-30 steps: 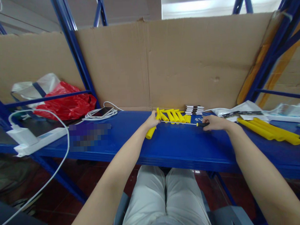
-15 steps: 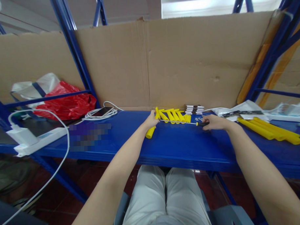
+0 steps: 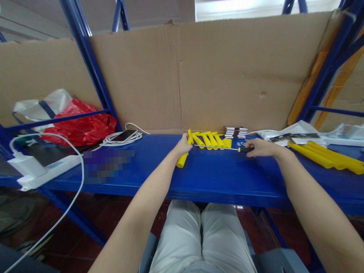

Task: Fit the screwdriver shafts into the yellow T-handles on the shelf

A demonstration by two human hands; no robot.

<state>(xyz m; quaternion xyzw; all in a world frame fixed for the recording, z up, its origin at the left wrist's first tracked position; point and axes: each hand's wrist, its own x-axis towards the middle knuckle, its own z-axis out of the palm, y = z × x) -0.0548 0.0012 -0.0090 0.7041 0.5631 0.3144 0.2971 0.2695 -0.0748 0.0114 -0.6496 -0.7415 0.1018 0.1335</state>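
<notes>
My left hand [image 3: 183, 147] is closed around a yellow tube-shaped piece [image 3: 182, 160], which shows above and below the fingers. My right hand [image 3: 258, 147] grips the black-and-yellow handle of a long screwdriver [image 3: 227, 148]. Its thin shaft runs leftward, nearly level, and the end meets the yellow piece at my left fingers; whether the tip is inside it I cannot tell. Behind the shaft several similar yellow pieces [image 3: 213, 141] lie side by side in a slanted row on the blue bench [image 3: 225, 178].
A stack of white bundles with dark bands [image 3: 236, 132] stands by the cardboard wall [image 3: 242, 70]. Several long yellow tubes [image 3: 329, 157] lie at the right near a white plastic bag [image 3: 301, 132]. Leftward are a coiled white cable [image 3: 119, 138], a red bag [image 3: 82, 122] and a power strip [image 3: 57, 168].
Almost nothing differs. Both hands keep their grips on the yellow piece and the screwdriver; the view has shifted very slightly.
</notes>
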